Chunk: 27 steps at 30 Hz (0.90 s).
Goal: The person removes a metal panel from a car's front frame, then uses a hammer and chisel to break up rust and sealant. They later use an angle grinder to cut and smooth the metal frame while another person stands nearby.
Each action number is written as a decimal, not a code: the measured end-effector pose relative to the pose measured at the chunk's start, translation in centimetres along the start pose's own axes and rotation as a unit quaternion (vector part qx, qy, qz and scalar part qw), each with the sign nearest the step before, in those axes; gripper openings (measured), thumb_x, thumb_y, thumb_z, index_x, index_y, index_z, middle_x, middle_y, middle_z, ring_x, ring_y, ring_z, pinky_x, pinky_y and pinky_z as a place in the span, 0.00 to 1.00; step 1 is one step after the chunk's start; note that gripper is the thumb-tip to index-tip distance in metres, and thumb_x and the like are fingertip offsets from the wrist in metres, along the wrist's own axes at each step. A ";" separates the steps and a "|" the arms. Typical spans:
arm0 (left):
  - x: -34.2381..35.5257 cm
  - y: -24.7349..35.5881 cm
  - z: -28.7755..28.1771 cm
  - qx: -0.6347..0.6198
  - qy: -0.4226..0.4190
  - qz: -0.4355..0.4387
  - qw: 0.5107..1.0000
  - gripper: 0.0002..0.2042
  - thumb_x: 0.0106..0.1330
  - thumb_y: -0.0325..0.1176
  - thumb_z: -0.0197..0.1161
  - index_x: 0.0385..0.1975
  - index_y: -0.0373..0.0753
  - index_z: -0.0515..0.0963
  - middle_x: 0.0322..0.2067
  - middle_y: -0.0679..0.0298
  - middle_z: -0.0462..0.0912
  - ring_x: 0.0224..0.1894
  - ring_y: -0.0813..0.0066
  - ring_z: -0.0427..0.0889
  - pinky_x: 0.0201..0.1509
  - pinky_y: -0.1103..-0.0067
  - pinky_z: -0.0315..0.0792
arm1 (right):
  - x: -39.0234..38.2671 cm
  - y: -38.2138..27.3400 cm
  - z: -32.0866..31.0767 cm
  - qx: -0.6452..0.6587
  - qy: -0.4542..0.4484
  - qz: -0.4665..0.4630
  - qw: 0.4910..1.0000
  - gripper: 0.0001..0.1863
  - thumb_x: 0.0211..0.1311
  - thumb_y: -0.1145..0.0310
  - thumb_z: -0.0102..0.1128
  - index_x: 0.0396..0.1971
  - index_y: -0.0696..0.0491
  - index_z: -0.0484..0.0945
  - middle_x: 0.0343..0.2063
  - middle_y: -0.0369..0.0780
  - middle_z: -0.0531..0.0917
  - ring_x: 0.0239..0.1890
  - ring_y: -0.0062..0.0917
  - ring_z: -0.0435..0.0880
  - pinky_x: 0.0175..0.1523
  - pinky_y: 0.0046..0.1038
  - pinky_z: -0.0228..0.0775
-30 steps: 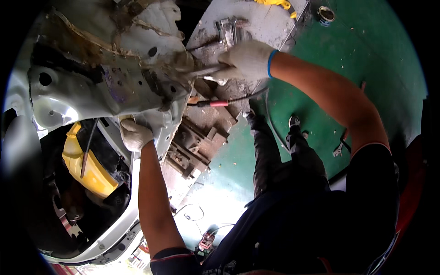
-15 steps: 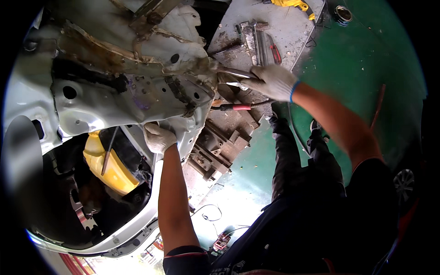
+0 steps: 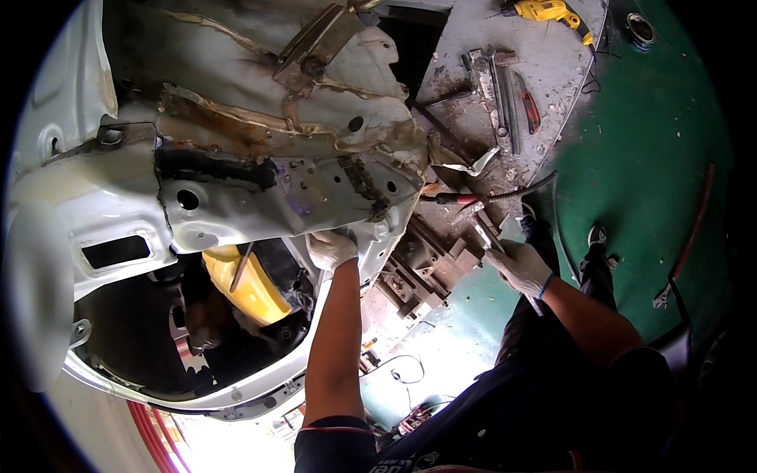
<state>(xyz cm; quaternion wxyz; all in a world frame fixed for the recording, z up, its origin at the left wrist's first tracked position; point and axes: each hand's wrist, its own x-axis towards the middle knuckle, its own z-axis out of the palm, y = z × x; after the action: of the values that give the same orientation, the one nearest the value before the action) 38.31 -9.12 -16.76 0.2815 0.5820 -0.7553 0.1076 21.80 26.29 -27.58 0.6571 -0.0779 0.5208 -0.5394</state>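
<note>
In a white glove, my left hand (image 3: 333,251) is closed on the lower edge of a grey car body panel (image 3: 260,217), its fingertips partly hidden by the metal. My right hand (image 3: 522,268), gloved with a blue cuff, is wrapped round a hammer (image 3: 490,235). The hammer is held low and apart from the panel, its handle end showing below the palm. Rust, black sealant and several round holes mark the panel. Close to its right corner lies a black-and-red torch handle (image 3: 457,199) with a hose.
A yellow power tool (image 3: 552,11), a red cutter knife (image 3: 528,106) and metal bars lie on the grey bench (image 3: 465,39). Brown steel clamp parts (image 3: 426,268) stand beside the panel. A yellow part (image 3: 252,288) shows inside the car opening. Cables cross the green floor (image 3: 639,197).
My right hand has drawn the hammer away from the panel's right corner, down toward my body. My left hand keeps its hold on the panel edge. The whole view has shifted.
</note>
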 end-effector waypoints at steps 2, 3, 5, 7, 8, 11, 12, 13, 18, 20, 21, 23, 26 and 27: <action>0.1 -0.4 0.4 -0.020 -0.008 -0.018 1.000 0.31 0.76 0.54 0.39 0.42 0.30 0.82 0.36 0.40 0.85 0.41 0.35 0.82 0.47 0.53 0.73 | 0.5 -1.6 -0.3 0.016 0.001 -0.050 0.999 0.19 0.75 0.53 0.58 0.31 0.54 0.78 0.16 0.30 0.71 0.19 0.14 0.69 0.24 0.24 0.60; 0.2 -0.6 0.4 -0.038 -0.009 -0.026 0.999 0.31 0.76 0.54 0.39 0.42 0.30 0.82 0.36 0.40 0.85 0.41 0.35 0.82 0.46 0.53 0.73 | 0.7 -2.9 -0.3 0.021 0.000 -0.080 0.997 0.19 0.76 0.53 0.58 0.32 0.55 0.78 0.16 0.30 0.71 0.19 0.14 0.69 0.24 0.24 0.60; 0.2 -0.4 0.5 -0.047 -0.012 -0.031 0.998 0.31 0.76 0.54 0.39 0.42 0.30 0.83 0.35 0.41 0.85 0.40 0.36 0.82 0.46 0.53 0.74 | 1.4 -6.8 -0.1 0.041 -0.012 -0.158 0.986 0.18 0.76 0.53 0.58 0.35 0.55 0.79 0.16 0.30 0.70 0.19 0.14 0.69 0.24 0.24 0.60; 0.1 0.2 0.2 -0.024 -0.021 -0.027 0.999 0.32 0.76 0.55 0.38 0.43 0.31 0.83 0.35 0.42 0.86 0.39 0.37 0.84 0.45 0.53 0.75 | 2.1 -11.6 0.5 0.029 -0.049 -0.236 0.970 0.18 0.76 0.53 0.58 0.39 0.55 0.79 0.17 0.31 0.71 0.19 0.17 0.69 0.24 0.27 0.62; 0.1 0.6 0.1 -0.036 -0.002 -0.014 0.999 0.32 0.76 0.55 0.38 0.43 0.31 0.83 0.35 0.43 0.86 0.39 0.38 0.84 0.45 0.54 0.75 | 2.5 -14.1 0.8 0.009 -0.087 -0.269 0.959 0.18 0.76 0.54 0.58 0.40 0.56 0.80 0.17 0.33 0.72 0.18 0.20 0.70 0.25 0.28 0.63; -0.3 2.1 -0.6 -0.073 0.022 0.008 0.997 0.33 0.77 0.56 0.37 0.43 0.31 0.83 0.35 0.44 0.87 0.39 0.41 0.86 0.44 0.55 0.77 | 4.0 -21.2 2.8 -0.258 0.088 -0.609 0.745 0.20 0.77 0.53 0.55 0.44 0.58 0.79 0.23 0.41 0.76 0.21 0.29 0.77 0.25 0.34 0.68; -0.4 2.4 -0.8 -0.089 0.008 0.004 0.996 0.33 0.77 0.56 0.37 0.43 0.31 0.83 0.35 0.45 0.88 0.39 0.42 0.86 0.43 0.56 0.78 | 4.2 -22.9 3.3 -0.262 0.135 -0.654 0.697 0.25 0.76 0.48 0.54 0.41 0.59 0.80 0.21 0.47 0.79 0.23 0.40 0.81 0.29 0.39 0.72; -0.5 2.6 -1.1 -0.108 -0.003 0.005 0.994 0.33 0.77 0.56 0.37 0.43 0.31 0.84 0.36 0.45 0.88 0.39 0.42 0.87 0.43 0.56 0.78 | 3.9 -24.0 3.9 -0.185 0.097 -0.634 0.745 0.25 0.76 0.47 0.54 0.41 0.59 0.81 0.22 0.47 0.79 0.24 0.40 0.82 0.30 0.40 0.73; -0.5 1.5 -0.9 -0.028 0.017 0.036 0.999 0.32 0.77 0.54 0.38 0.43 0.31 0.83 0.35 0.43 0.87 0.37 0.39 0.85 0.42 0.55 0.77 | 3.5 -27.5 3.6 -0.367 -0.015 -0.435 0.822 0.27 0.75 0.45 0.54 0.44 0.58 0.83 0.21 0.48 0.78 0.25 0.39 0.82 0.31 0.40 0.75; 0.1 0.7 0.0 -0.018 0.014 0.042 0.999 0.31 0.77 0.54 0.39 0.43 0.30 0.83 0.36 0.42 0.86 0.37 0.38 0.84 0.43 0.54 0.76 | 3.7 -28.0 3.2 -0.270 0.053 -0.576 0.770 0.27 0.76 0.45 0.52 0.44 0.57 0.84 0.17 0.46 0.77 0.21 0.36 0.80 0.28 0.38 0.74; 0.3 0.3 0.3 -0.025 0.001 0.027 0.999 0.31 0.77 0.53 0.39 0.43 0.30 0.83 0.36 0.41 0.86 0.37 0.37 0.83 0.43 0.54 0.75 | 3.7 -28.0 3.1 -0.259 0.068 -0.574 0.774 0.28 0.76 0.44 0.52 0.44 0.57 0.84 0.16 0.47 0.76 0.20 0.36 0.80 0.28 0.38 0.73; 0.3 -0.5 0.5 -0.007 -0.039 -0.044 0.998 0.30 0.77 0.52 0.41 0.43 0.29 0.83 0.36 0.41 0.86 0.39 0.37 0.83 0.45 0.54 0.75 | 3.9 -28.0 3.1 -0.089 -0.001 -0.477 0.875 0.28 0.76 0.45 0.53 0.51 0.58 0.83 0.25 0.48 0.81 0.23 0.33 0.83 0.28 0.38 0.74; 0.2 -0.4 0.5 -0.017 -0.002 -0.003 1.000 0.30 0.77 0.52 0.41 0.42 0.29 0.83 0.35 0.42 0.86 0.39 0.37 0.83 0.46 0.54 0.75 | 3.6 -27.5 3.3 -0.187 0.015 -0.605 0.774 0.28 0.76 0.45 0.52 0.53 0.58 0.80 0.26 0.47 0.82 0.22 0.33 0.82 0.28 0.38 0.74; 0.0 -0.3 0.3 -0.025 0.002 0.002 1.000 0.30 0.77 0.52 0.41 0.42 0.29 0.83 0.35 0.42 0.86 0.39 0.37 0.83 0.46 0.54 0.75 | 3.4 -27.4 3.4 -0.249 -0.003 -0.570 0.783 0.28 0.77 0.45 0.51 0.52 0.57 0.79 0.25 0.45 0.81 0.20 0.32 0.81 0.26 0.38 0.74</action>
<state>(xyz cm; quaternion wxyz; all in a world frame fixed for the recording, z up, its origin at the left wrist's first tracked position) 38.48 -9.41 -17.05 0.2974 0.5727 -0.7585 0.0904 6.79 10.87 -9.91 0.1894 -0.5232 0.4952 -0.6672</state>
